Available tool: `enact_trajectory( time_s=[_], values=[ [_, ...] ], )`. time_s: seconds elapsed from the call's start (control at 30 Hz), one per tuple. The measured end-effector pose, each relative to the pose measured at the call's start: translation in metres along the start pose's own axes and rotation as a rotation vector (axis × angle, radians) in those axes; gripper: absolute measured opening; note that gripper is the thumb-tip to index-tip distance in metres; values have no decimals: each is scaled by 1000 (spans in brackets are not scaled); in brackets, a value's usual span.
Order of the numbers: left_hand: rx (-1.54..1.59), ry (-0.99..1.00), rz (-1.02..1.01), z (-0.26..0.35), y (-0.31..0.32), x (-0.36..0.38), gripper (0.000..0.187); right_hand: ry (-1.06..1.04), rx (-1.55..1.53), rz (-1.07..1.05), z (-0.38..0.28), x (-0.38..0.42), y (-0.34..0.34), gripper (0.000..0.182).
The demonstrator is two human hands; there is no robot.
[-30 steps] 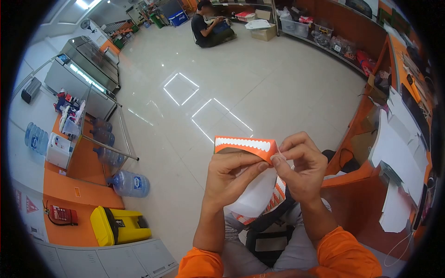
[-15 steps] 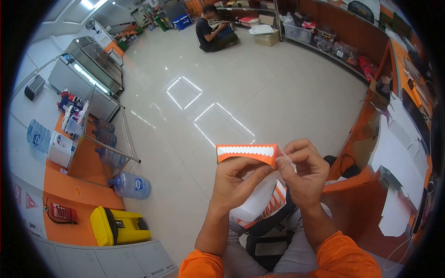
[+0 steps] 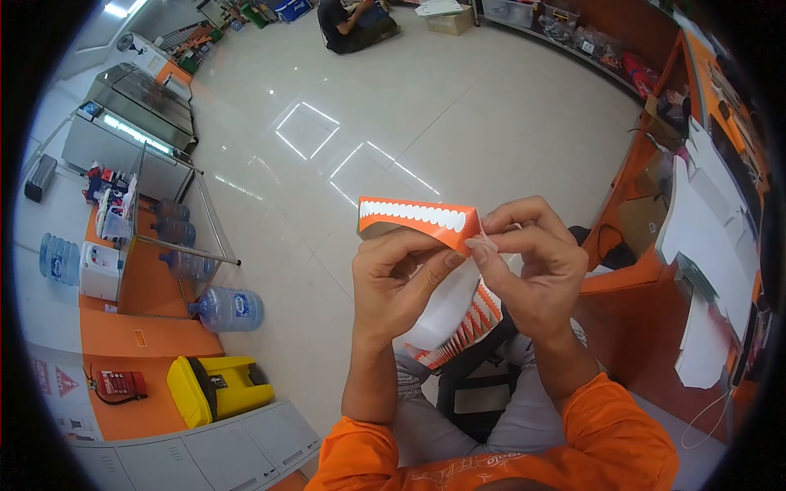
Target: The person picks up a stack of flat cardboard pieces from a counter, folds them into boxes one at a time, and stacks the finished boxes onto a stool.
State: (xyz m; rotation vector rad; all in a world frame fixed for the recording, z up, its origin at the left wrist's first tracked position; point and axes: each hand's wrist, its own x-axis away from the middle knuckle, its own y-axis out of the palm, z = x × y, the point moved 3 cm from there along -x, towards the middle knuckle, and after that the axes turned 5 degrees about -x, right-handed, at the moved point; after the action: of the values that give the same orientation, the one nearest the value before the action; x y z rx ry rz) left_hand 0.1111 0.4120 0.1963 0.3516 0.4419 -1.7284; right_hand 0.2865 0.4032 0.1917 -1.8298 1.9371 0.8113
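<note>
An orange folded paper piece (image 3: 417,216) with a white scalloped band is held up in front of me. My left hand (image 3: 385,282) grips its lower edge between thumb and fingers. At the right-hand corner of the piece, my right hand (image 3: 540,266) pinches a small translucent strip (image 3: 483,242), which looks like thin film or tape. Below my hands is a smooth white translucent object (image 3: 444,311), partly hidden by them. Beside it, over my lap, lie several orange-and-white zigzag-patterned pieces (image 3: 475,327).
A person (image 3: 352,26) sits on the floor at the back. To my left are a water jug (image 3: 229,309), a yellow bin (image 3: 217,389) and a fire extinguisher (image 3: 119,385). White sheets (image 3: 708,245) lie on the orange desk at my right.
My view has tipped downward. Both hands and the orange piece appear higher in the picture, and the piece's right end now slants lower. The pinch at the corner continues.
</note>
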Motion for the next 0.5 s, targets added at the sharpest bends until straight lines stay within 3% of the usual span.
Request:
enact_trajectory(
  time_s=[0.5],
  values=[
    [-77, 25, 0, 0, -3, 0, 17, 5, 45, 10, -2, 0, 1, 9]
  ],
)
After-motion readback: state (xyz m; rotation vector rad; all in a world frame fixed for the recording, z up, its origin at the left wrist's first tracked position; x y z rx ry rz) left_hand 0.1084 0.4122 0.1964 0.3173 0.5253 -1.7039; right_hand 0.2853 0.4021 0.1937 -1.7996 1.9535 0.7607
